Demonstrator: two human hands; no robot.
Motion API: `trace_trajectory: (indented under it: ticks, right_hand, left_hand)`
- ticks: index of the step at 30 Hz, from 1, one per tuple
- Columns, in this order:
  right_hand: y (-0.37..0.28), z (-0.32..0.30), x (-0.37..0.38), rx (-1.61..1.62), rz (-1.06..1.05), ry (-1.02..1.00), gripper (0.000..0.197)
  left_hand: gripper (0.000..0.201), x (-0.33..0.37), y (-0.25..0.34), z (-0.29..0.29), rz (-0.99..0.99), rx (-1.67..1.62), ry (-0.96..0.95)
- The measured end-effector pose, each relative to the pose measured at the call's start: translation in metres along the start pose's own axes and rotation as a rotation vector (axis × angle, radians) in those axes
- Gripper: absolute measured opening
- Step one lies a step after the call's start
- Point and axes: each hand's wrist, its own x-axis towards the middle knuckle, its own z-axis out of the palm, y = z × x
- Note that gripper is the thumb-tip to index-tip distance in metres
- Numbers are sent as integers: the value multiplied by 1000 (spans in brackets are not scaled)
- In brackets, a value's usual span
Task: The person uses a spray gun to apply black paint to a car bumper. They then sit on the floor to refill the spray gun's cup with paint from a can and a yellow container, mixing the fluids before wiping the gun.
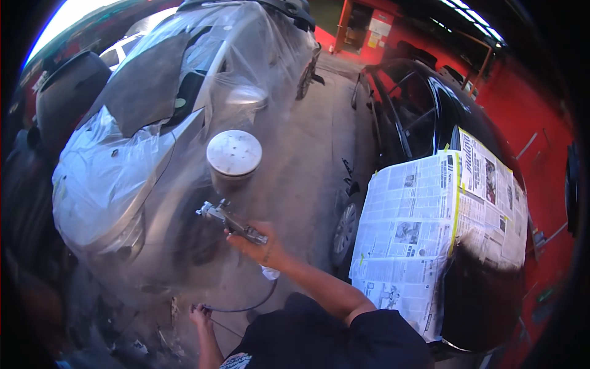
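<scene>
My right hand (261, 245) is wrapped round the handle of a metal spray gun (224, 218), its nozzle pointing left toward a plastic-wrapped car (123, 178). Below that hand a scrap of white wrapping (269, 272) shows at the top of a dark air hose (246, 307). The hose curves down to my left hand (200, 315), which is low at the front with its fingers closed round it. Just beyond the gun is a round container with a white, speckled lid (234, 153). Whether it joins the gun I cannot tell.
To the right stands a dark car (412, 104), its near panel masked by newspaper (405, 221) with yellow tape. A dark sheet (147, 80) lies over the wrapped car's windscreen. Concrete floor (319, 123) runs between the cars toward a red wall (393, 18).
</scene>
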Motion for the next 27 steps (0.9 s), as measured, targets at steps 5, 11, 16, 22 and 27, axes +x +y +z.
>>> trace_trajectory:
  ticks: [5,11,16,22,27]
  right_hand:
    - [16,-42,52,-55,31,51,26]
    - [63,-140,129,-50,27,123,24]
    - [76,-243,223,-62,-62,161,25]
    - [92,-368,320,-21,85,278,41]
    - [122,-474,387,-68,120,411,36]
  left_hand:
    - [9,81,-7,55,-229,-250,-74]
    - [8,99,-35,198,-310,-166,-131]
    - [9,113,-54,352,-284,-195,-126]
    - [23,130,-99,547,-230,30,-253]
    - [69,152,-145,709,-322,105,-404]
